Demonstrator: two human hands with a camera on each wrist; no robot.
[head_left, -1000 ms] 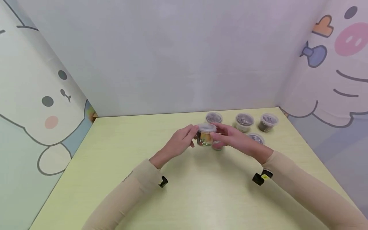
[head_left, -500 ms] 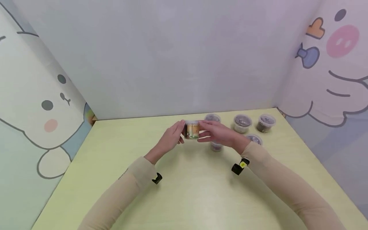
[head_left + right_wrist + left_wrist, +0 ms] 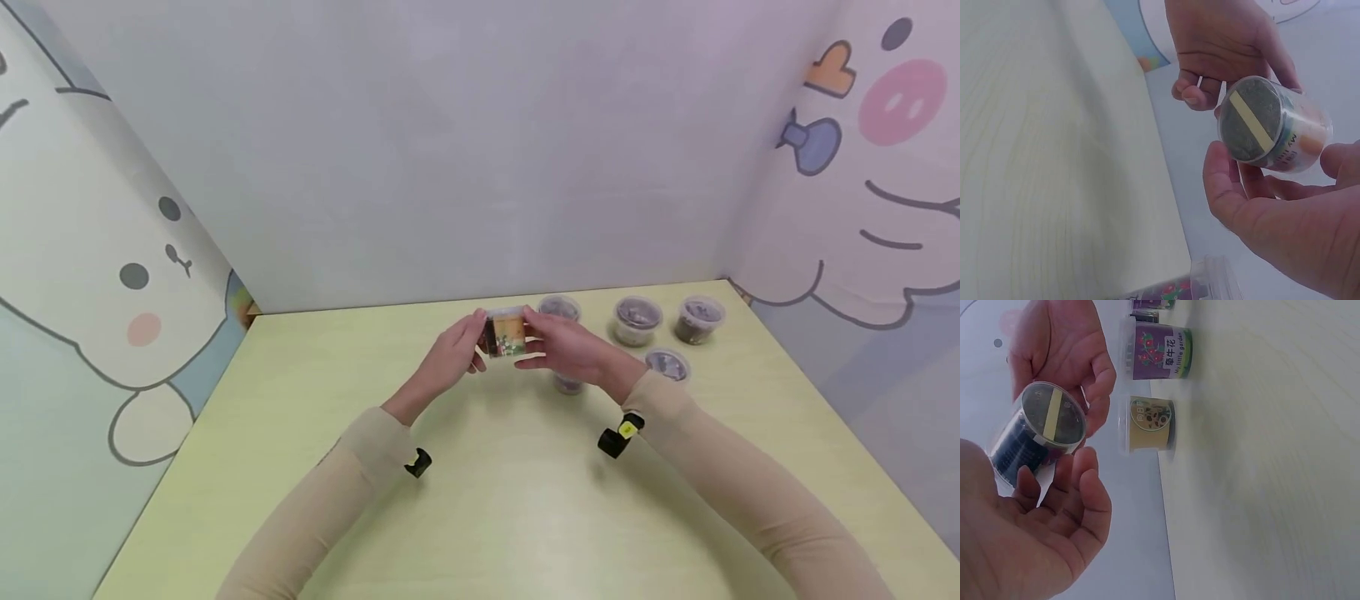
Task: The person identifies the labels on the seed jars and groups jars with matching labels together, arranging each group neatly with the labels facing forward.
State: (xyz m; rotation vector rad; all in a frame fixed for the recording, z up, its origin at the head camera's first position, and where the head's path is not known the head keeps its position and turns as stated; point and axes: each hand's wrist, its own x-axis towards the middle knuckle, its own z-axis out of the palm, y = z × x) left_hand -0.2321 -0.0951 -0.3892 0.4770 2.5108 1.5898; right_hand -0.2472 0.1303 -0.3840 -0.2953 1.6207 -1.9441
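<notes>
Between both hands, a small clear plastic planting cup (image 3: 506,335) with a printed wrapper is held above the table. My left hand (image 3: 450,354) grips its left side, thumb near the rim. From the right, my right hand (image 3: 570,346) pinches it between thumb and fingers. The left wrist view shows the dark base of this cup (image 3: 1054,415), crossed by a pale yellow strip; the right wrist view shows that base and part of the wrapper lettering on the cup (image 3: 1294,140). The lid's top is turned out of sight.
Several similar lidded cups stand at the table's back right, including one cup (image 3: 637,319) and a corner cup (image 3: 699,318). A purple cup (image 3: 1163,353) and a yellow cup (image 3: 1150,424) show in the left wrist view. Behind the table (image 3: 315,400) hangs a pale backdrop (image 3: 450,167).
Both hands have carried the cup leftward, away from the other cups. Its lid, earlier visible from above, has tipped out of view, and the wrapper now faces the head camera.
</notes>
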